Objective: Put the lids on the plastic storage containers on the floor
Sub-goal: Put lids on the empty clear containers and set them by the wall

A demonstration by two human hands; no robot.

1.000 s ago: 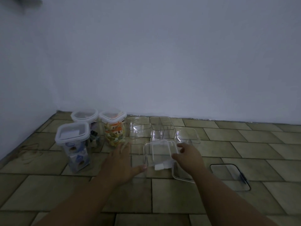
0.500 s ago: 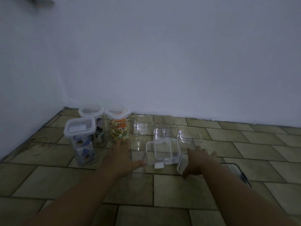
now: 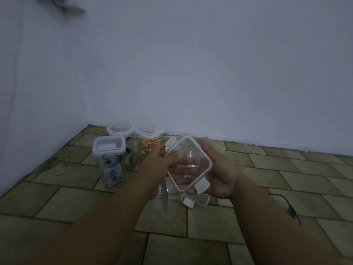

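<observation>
The left hand (image 3: pixel 158 162) pinched the left edge, and the right hand (image 3: pixel 222 174) gripped the right side with fingers curled beneath, of a clear square plastic lid with white clips (image 3: pixel 191 159). It was held tilted in the air over an open clear plastic container (image 3: pixel 199 201) on the tiled floor (image 3: pixel 76 197). Three lidded, filled containers (image 3: pixel 109 163) stood far left.

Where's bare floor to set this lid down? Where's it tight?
Free: tiles at right between the dark-rimmed lid and back wall; tiles left of the lidded containers, toward the side wall. Crowded: under the held lid, where open clear containers and a loose lid sit.
</observation>
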